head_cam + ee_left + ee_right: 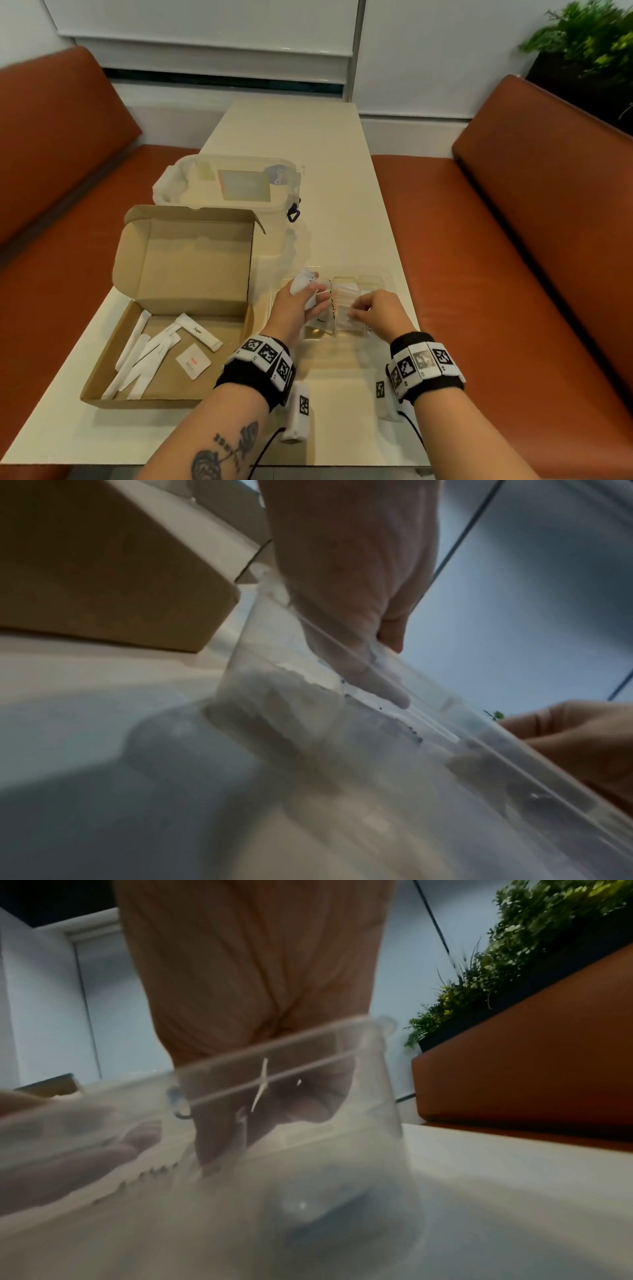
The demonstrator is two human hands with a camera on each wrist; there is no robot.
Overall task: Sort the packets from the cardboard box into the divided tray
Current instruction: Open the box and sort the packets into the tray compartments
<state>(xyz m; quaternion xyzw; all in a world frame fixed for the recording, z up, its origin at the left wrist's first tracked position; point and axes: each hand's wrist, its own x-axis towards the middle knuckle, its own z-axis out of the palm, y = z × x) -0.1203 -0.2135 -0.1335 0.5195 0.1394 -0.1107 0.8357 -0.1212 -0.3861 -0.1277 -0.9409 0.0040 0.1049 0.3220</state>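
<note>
The open cardboard box (pixel 144 399) lies at the left with several white sugar sticks (pixel 202 334) and a square packet (pixel 193 361) inside. To its right stands the clear divided tray (pixel 373 274), with white packets (pixel 347 294) standing in its middle compartment. My left hand (pixel 301 301) grips a small bunch of white packets (pixel 303 284) over the tray's left compartment. My right hand (pixel 373 308) reaches into the middle compartment with curled fingers. Through the clear tray wall (pixel 377 1096) in the right wrist view, its fingertips pinch a thin white packet (pixel 260 1088).
A clear lidded plastic container (pixel 233 185) stands behind the box. Orange benches (pixel 513 240) flank the pale table (pixel 308 137). A green plant (pixel 589 44) sits behind the right bench. The table's near edge lies just below my wrists.
</note>
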